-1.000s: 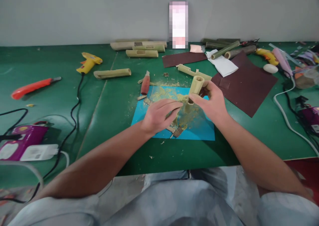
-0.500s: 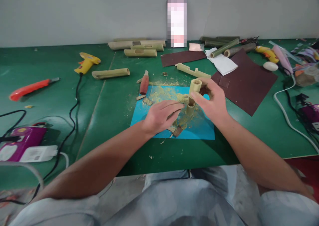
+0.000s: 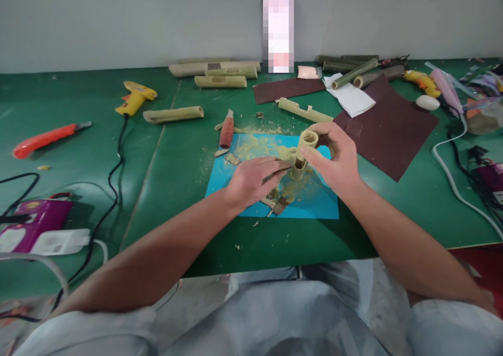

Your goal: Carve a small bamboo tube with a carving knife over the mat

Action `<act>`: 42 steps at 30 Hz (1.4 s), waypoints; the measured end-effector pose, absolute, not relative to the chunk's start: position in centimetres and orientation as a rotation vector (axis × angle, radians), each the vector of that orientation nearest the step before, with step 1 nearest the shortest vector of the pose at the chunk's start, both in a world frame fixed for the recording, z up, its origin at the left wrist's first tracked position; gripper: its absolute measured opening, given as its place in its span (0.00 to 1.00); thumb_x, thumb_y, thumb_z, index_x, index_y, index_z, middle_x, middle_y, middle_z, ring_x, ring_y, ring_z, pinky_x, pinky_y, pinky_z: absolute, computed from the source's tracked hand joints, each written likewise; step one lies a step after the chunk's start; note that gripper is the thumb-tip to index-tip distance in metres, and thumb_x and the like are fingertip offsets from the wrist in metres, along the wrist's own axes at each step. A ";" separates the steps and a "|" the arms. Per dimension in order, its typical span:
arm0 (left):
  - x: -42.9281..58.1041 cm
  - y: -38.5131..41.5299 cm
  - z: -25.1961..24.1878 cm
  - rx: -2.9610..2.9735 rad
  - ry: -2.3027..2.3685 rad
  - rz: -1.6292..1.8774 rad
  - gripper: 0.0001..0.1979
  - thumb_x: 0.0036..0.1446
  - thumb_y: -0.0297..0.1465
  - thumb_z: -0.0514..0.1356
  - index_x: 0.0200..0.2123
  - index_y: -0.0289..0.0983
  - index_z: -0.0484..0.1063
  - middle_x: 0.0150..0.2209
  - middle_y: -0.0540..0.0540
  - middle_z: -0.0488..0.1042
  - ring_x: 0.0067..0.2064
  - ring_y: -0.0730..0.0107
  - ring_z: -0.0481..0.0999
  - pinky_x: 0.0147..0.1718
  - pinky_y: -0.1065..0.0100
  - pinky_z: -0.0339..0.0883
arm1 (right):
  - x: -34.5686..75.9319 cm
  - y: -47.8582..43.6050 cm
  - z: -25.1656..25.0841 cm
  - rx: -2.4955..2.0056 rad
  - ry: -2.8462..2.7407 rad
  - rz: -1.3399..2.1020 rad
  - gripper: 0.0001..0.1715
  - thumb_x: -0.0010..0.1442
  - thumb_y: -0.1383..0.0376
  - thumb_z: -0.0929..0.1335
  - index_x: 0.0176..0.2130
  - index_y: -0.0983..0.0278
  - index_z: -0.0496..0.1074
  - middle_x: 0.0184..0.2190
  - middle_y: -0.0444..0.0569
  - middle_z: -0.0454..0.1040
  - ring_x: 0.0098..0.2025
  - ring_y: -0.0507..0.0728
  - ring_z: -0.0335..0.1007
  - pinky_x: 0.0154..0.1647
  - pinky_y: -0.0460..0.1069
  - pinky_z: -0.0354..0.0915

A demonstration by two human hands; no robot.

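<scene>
My right hand (image 3: pixel 337 149) grips a bamboo tube (image 3: pixel 307 141) by its upper part, thumb in front and fingers behind. The tube is tilted, its open end up and a notch cut in its side. Close to that notch is my left hand (image 3: pixel 255 182), its fingers pinched together on a thin brown piece of sandpaper (image 3: pixel 283 165), mostly hidden by the fingers. Beneath both hands lies a blue sheet (image 3: pixel 314 205) strewn with pale bamboo dust and small brown scraps (image 3: pixel 280 206).
A red-handled knife (image 3: pixel 227 131) lies behind the left hand. Notched bamboo pieces (image 3: pixel 304 111) and dark red sheets (image 3: pixel 393 136) are farther back. Yellow glue gun (image 3: pixel 135 97), orange cutter (image 3: pixel 45 140) and purple power strip (image 3: pixel 51 217) sit at left. A phone (image 3: pixel 278 34) leans on the wall.
The bamboo tube has tipped slightly, its top end now turned more toward me. Both hands keep their grip and have barely moved.
</scene>
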State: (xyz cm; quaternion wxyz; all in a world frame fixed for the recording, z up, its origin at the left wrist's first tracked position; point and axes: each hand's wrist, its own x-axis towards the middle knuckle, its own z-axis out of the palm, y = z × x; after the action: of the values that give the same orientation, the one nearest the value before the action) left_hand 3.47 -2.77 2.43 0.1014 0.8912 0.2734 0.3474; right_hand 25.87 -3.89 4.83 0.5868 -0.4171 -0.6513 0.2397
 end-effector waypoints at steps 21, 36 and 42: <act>3.6 -3.1 2.7 2.559 0.822 1.151 0.08 0.73 0.28 0.61 0.49 0.38 0.81 0.44 0.44 0.86 0.44 0.68 0.87 0.46 0.69 0.81 | 26.3 -4.2 5.3 -0.759 -1.826 0.213 0.19 0.70 0.66 0.68 0.58 0.54 0.77 0.46 0.47 0.83 0.46 0.56 0.80 0.49 0.55 0.79; 3.7 -2.4 1.2 2.599 0.773 1.142 0.09 0.71 0.31 0.64 0.51 0.39 0.81 0.44 0.44 0.86 0.44 0.66 0.87 0.44 0.67 0.82 | 26.1 -4.2 5.2 -0.755 -1.873 0.122 0.19 0.71 0.66 0.69 0.58 0.54 0.78 0.48 0.49 0.81 0.49 0.58 0.80 0.50 0.57 0.78; 3.5 -2.3 1.7 2.556 0.876 0.980 0.10 0.73 0.32 0.61 0.46 0.42 0.83 0.44 0.45 0.87 0.46 0.65 0.87 0.47 0.65 0.81 | 26.1 -4.2 5.2 -0.749 -1.914 0.099 0.19 0.71 0.66 0.69 0.58 0.53 0.78 0.48 0.49 0.81 0.48 0.58 0.79 0.50 0.56 0.77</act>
State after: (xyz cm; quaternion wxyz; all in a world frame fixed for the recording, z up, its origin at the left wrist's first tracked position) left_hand 3.55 -2.32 1.65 0.1331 0.8814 0.3019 0.3380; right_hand 26.06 -4.22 5.16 0.5160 -0.3118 -0.7967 0.0413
